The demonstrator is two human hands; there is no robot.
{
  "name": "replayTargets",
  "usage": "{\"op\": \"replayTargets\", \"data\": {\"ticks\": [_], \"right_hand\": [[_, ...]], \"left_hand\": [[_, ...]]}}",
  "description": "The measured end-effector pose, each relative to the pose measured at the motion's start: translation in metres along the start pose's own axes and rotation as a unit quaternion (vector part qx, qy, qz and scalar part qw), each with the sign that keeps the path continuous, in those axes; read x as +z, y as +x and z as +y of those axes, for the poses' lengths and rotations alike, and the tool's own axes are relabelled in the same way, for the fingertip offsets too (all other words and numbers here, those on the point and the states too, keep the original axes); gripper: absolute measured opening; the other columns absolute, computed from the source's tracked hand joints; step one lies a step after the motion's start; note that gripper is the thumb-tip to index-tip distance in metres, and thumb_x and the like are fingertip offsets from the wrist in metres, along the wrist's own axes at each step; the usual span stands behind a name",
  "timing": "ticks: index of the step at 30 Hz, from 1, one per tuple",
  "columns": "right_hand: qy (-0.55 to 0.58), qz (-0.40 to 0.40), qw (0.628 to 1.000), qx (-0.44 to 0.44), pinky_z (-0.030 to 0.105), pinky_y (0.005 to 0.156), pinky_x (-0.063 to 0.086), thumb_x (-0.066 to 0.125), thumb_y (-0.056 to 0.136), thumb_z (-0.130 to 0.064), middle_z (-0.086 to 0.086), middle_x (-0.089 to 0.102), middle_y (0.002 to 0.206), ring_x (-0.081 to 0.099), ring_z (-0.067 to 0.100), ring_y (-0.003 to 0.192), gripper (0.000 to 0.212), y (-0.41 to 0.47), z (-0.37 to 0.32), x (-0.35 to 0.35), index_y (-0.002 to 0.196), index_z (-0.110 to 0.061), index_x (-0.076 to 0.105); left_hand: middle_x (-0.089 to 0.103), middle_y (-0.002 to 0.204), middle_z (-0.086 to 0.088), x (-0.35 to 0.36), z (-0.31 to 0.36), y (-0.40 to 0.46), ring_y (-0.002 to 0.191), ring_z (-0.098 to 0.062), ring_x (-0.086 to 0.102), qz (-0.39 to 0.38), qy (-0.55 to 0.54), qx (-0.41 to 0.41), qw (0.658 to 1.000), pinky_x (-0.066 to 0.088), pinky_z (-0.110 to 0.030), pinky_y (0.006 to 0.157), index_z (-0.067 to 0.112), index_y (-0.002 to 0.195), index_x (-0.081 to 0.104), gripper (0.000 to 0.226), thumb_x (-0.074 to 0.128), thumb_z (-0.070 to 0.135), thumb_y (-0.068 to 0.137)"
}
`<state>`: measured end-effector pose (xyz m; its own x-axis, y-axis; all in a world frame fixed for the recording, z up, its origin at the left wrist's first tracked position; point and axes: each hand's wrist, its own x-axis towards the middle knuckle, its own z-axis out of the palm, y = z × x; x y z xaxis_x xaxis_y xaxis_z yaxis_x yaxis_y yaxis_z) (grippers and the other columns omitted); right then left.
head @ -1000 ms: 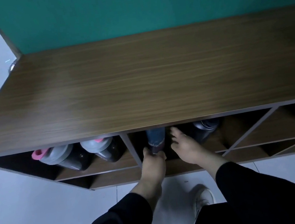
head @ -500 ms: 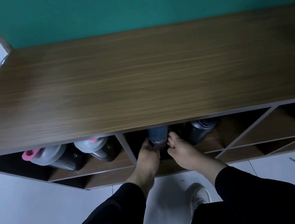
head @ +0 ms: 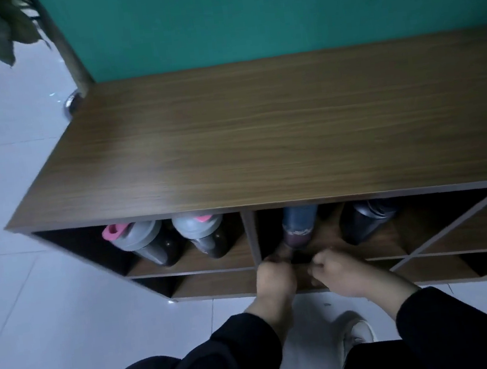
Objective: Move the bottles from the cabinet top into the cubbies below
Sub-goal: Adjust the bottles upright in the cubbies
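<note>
Blue-labelled bottle (head: 299,226) is standing upright in your middle cubby, dark base showing | your left hand (head: 273,275) is curling at its foot, grip unclear | your right hand (head: 335,268) is hovering loosely fisted, holding nothing | cabinet top (head: 261,139) is lying bare

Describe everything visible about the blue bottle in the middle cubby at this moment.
The blue bottle stands in the upper middle cubby, just right of the divider, its top hidden under the cabinet top. Its visible body is blue, darkening to a purplish band near the base with a ragged pale edge, possibly a label. It looks roughly upright. The left hand has fingertips at its base; whether they touch is unclear. The right hand is curled beside it, apart. A dark bottle shares the cubby.
</note>
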<state>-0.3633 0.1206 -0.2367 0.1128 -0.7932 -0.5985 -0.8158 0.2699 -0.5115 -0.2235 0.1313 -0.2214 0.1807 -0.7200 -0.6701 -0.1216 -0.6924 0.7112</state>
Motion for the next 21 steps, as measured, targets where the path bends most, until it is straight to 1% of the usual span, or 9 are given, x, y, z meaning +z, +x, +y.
{"op": "replayTargets", "data": {"ticks": [2,5,6,8,10,13,16,19,21], "right_hand": [[-0.038,-0.034,0.998,-0.035,0.036,0.067,0.054,0.05,0.082,-0.035,0.009,0.074,0.071,0.069,0.023,0.068,0.03,-0.009,-0.015,0.011,0.064,-0.018,0.065],[-0.051,-0.035,0.992,-0.111,0.036,0.07,0.053,0.049,0.082,-0.034,0.002,0.07,0.069,0.066,0.015,0.067,0.023,-0.02,-0.053,0.04,0.072,-0.018,0.063],[-0.009,-0.025,0.991,-0.128,0.035,0.075,0.055,0.05,0.083,-0.034,-0.003,0.072,0.076,0.067,0.012,0.074,0.021,-0.019,-0.065,0.053,0.081,-0.021,0.066],[0.099,-0.017,0.985,-0.138,0.039,0.095,0.054,0.051,0.086,-0.033,-0.006,0.073,0.112,0.068,0.012,0.106,0.031,-0.015,-0.091,0.078,0.114,-0.029,0.064],[0.222,-0.003,0.969,-0.109,0.042,0.111,0.043,0.048,0.096,-0.022,-0.001,0.057,0.141,0.056,0.017,0.126,0.048,-0.014,-0.117,0.087,0.143,-0.03,0.044],[0.461,-0.018,0.887,0.014,0.027,0.102,0.037,0.033,0.106,-0.035,0.001,0.054,0.13,0.05,0.02,0.126,0.038,-0.005,-0.156,0.085,0.141,-0.024,0.044],[0.572,-0.013,0.819,0.037,0.026,0.098,0.039,0.023,0.101,-0.057,0.002,0.062,0.126,0.058,0.02,0.115,0.056,0.017,-0.176,0.089,0.126,-0.019,0.057],[0.557,0.04,0.828,0.047,0.032,0.095,0.049,0.026,0.1,-0.058,0.01,0.072,0.107,0.065,0.018,0.092,0.057,0.038,-0.182,0.093,0.102,-0.018,0.065],[0.527,0.058,0.846,0.046,0.031,0.089,0.048,0.041,0.102,-0.043,0.011,0.067,0.112,0.064,0.025,0.103,0.044,0.042,-0.182,0.092,0.126,-0.011,0.058]], "left_hand": [[0.071,0.103,-0.025,-0.018,-0.01,-0.003,0.094,-0.028,0.065,0.049,-0.036,-0.019,0.998,0.054,-0.03,0.069,-0.007,0.114,0.069,0.031,0.05,0.01,0.097],[0.066,0.077,-0.017,-0.052,-0.025,0.005,0.08,-0.035,0.059,0.138,-0.198,-0.008,0.97,0.045,-0.045,0.069,0.007,0.077,0.066,0.02,0.046,0.011,0.074],[0.069,0.081,-0.017,-0.063,-0.028,0.009,0.081,-0.037,0.063,0.164,-0.228,0.0,0.96,0.049,-0.05,0.071,0.01,0.079,0.064,0.021,0.043,0.011,0.074],[0.074,0.099,-0.014,-0.086,-0.02,0.007,0.094,-0.036,0.069,0.181,-0.24,0.011,0.954,0.056,-0.055,0.088,0.013,0.099,0.066,0.032,0.043,0.014,0.077],[0.072,0.116,-0.011,-0.1,-0.005,0.001,0.108,-0.032,0.068,0.179,-0.235,0.031,0.955,0.055,-0.052,0.1,0.022,0.115,0.06,0.038,0.044,0.014,0.082],[0.067,0.126,-0.005,-0.114,0.011,0.003,0.113,-0.027,0.065,0.153,-0.217,0.056,0.962,0.053,-0.044,0.103,0.02,0.148,0.042,0.06,0.05,0.007,0.09],[0.068,0.133,-0.008,-0.125,0.012,0.013,0.114,-0.025,0.068,0.128,-0.157,0.075,0.976,0.055,-0.041,0.1,0.018,0.154,0.035,0.072,0.054,0.014,0.085],[0.073,0.124,-0.004,-0.131,0.013,0.013,0.108,-0.015,0.07,0.104,-0.158,0.101,0.977,0.057,-0.021,0.084,0.016,0.14,0.053,0.05,0.05,0.001,0.093],[0.072,0.122,-0.004,-0.134,0.015,0.015,0.113,-0.019,0.068,0.094,-0.167,0.115,0.975,0.055,-0.027,0.093,0.012,0.138,0.055,0.049,0.045,-0.008,0.095]]}}
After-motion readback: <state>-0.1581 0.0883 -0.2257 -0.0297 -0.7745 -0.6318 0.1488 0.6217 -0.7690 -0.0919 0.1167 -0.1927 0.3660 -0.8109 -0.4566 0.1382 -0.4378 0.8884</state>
